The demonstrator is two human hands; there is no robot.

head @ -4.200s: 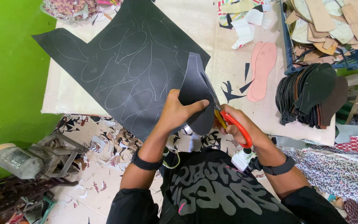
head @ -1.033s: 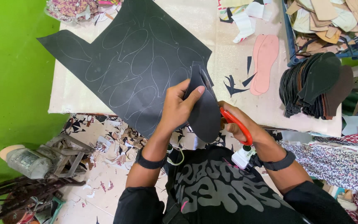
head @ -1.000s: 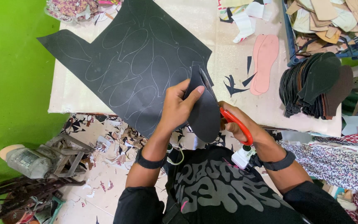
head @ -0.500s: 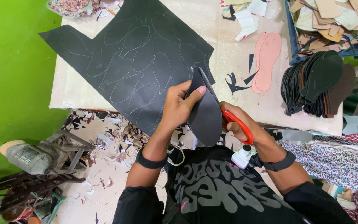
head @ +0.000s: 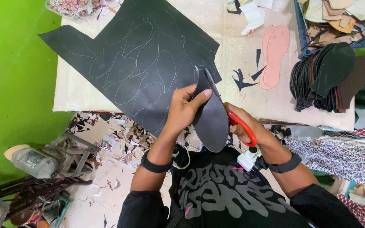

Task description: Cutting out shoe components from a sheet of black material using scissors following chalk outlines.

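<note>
My left hand (head: 182,110) pinches the black sole-shaped piece (head: 211,122), lifted off the marked black sheet (head: 148,63) at the table (head: 250,84) edge. My right hand (head: 243,126) is clenched through the red-handled scissors (head: 237,120), blades along the piece's far edge.

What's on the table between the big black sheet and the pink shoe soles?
In the head view, small black offcuts lie on the table between the black sheet and the pink insoles.
</note>
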